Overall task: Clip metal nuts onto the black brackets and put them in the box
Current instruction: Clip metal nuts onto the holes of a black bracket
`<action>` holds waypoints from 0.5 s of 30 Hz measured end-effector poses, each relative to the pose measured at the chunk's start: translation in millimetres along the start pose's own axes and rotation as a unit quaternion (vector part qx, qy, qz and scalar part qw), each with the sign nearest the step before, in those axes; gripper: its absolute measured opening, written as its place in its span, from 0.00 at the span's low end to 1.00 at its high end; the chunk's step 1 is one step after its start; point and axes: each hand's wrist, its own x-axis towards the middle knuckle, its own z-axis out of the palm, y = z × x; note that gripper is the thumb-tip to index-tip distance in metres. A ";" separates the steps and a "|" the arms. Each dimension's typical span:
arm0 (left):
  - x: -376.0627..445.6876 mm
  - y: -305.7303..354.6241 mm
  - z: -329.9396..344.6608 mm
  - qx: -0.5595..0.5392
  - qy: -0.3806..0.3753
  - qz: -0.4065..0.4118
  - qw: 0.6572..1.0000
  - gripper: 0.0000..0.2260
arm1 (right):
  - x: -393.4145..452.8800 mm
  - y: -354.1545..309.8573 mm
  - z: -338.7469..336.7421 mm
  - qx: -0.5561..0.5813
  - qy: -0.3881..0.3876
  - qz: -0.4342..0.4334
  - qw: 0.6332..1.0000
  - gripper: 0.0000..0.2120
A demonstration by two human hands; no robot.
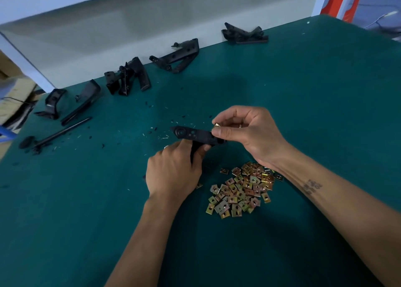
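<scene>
We grip the black bracket (195, 136) in our left hand (173, 174) just beyond the nut pile (240, 191) to steady it while our right hand (243, 132) pinches a metal nut (216, 125) at its end, ready for clipping.

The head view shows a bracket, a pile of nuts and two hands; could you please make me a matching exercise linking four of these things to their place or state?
Things:
1. left hand
2. right hand
3. pile of metal nuts
4. spare black brackets

Places or states:
A. loose on the green table, under the right forearm
B. pinching one nut at the held bracket's end
C. lying along the table's far edge
D. gripping the held bracket's lower arm

Pairs: 1-D, 2-B, 3-A, 4-C
</scene>
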 end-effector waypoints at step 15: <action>0.6 1.2 -0.6 0.008 -0.013 -0.004 1.000 0.21 | -1.1 2.1 3.2 -0.089 0.031 -0.030 0.995 0.08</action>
